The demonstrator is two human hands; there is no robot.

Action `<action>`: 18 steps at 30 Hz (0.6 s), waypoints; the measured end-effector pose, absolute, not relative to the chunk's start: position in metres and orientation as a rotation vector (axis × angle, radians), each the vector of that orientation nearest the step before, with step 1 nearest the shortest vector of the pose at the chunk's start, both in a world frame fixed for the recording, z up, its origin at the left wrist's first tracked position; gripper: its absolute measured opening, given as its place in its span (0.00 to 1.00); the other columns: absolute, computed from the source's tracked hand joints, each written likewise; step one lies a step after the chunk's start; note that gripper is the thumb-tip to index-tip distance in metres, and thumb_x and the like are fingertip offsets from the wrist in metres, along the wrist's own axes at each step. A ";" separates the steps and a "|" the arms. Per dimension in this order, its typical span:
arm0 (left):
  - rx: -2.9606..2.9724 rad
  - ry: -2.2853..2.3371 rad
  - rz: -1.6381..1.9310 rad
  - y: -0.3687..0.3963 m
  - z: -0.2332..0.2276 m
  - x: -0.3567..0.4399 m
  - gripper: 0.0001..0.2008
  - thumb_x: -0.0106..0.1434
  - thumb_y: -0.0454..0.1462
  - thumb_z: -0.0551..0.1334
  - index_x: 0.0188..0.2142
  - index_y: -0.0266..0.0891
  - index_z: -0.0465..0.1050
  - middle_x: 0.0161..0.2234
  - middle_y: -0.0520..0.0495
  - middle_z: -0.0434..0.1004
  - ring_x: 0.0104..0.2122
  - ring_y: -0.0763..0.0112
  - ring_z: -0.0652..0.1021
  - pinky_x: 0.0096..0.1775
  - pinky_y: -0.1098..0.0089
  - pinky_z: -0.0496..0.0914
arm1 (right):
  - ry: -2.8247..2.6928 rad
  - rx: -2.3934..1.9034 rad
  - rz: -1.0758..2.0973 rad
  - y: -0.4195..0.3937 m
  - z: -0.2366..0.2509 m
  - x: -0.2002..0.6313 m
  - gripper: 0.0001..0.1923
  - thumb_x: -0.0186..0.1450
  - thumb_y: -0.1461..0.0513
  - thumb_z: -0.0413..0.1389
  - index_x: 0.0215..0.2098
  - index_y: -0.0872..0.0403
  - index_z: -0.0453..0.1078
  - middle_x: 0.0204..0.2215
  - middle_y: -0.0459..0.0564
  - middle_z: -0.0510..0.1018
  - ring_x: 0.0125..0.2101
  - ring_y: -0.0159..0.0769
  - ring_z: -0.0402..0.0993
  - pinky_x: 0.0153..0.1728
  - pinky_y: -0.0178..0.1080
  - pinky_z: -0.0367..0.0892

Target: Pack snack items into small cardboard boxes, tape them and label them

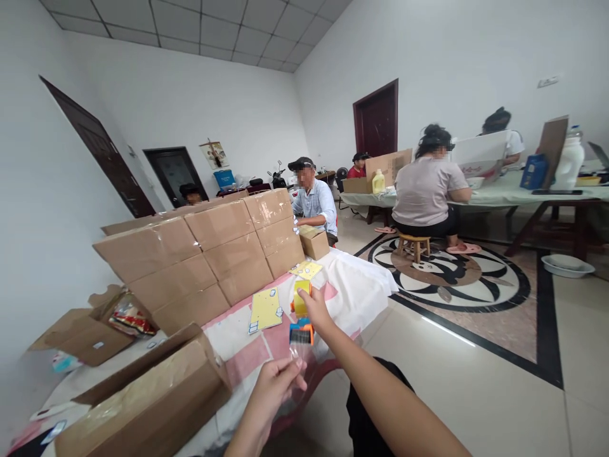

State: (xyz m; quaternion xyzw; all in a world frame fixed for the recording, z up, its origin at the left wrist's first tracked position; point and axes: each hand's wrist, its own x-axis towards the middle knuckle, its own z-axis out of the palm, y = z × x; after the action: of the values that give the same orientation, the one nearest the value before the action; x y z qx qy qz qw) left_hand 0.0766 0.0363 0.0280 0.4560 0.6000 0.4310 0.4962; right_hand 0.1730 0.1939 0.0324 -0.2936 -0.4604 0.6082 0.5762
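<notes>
My right hand [318, 312] is closed around a tape dispenser [301, 330] with a blue and orange head and a yellowish roll. A strip of clear tape [299, 353] runs down from its cutting edge. My left hand [275, 386] pinches the strip's free end, just below the dispenser. Beyond my hands, a yellow patterned card [266, 310] lies on the pink and white tablecloth [245, 365], and another yellow card [306, 270] lies farther back. To the left of my left hand stands a long cardboard box [157, 406] with a raised flap.
Stacked cardboard boxes [228, 254] form a wall across the table. An open carton [98, 330] with red packets stands at left. Across the table, a person in a light blue shirt [316, 206] sits by a small box [314, 242]. Other people sit at the green-covered table [504, 202].
</notes>
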 end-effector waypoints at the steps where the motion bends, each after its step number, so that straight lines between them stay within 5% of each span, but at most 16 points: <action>1: 1.104 1.457 1.045 0.036 0.027 0.077 0.37 0.42 0.65 0.69 0.31 0.30 0.79 0.20 0.44 0.75 0.15 0.81 0.60 0.20 0.74 0.50 | -1.081 -0.677 1.440 0.193 0.033 0.172 0.21 0.59 0.46 0.59 0.35 0.55 0.65 0.22 0.46 0.76 0.23 0.36 0.77 0.22 0.34 0.68; 9: 1.024 1.471 1.124 0.036 0.008 0.079 0.37 0.40 0.65 0.70 0.31 0.31 0.78 0.20 0.46 0.74 0.14 0.83 0.56 0.19 0.74 0.47 | -1.125 -0.572 1.446 0.190 0.030 0.165 0.19 0.59 0.48 0.60 0.34 0.55 0.65 0.23 0.45 0.75 0.23 0.35 0.76 0.23 0.34 0.67; 18: 1.071 1.435 1.146 0.030 0.019 0.069 0.35 0.40 0.66 0.69 0.19 0.32 0.73 0.22 0.45 0.73 0.16 0.84 0.57 0.22 0.74 0.43 | -1.112 -0.516 1.362 0.187 0.028 0.163 0.20 0.60 0.47 0.62 0.35 0.55 0.68 0.26 0.47 0.76 0.26 0.35 0.76 0.25 0.34 0.69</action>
State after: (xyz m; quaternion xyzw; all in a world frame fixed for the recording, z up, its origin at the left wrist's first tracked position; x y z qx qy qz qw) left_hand 0.0690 0.0298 0.0192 0.4401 0.5897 0.4711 0.4865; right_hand 0.1630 0.1869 0.0277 -0.2234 -0.4815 0.5898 0.6086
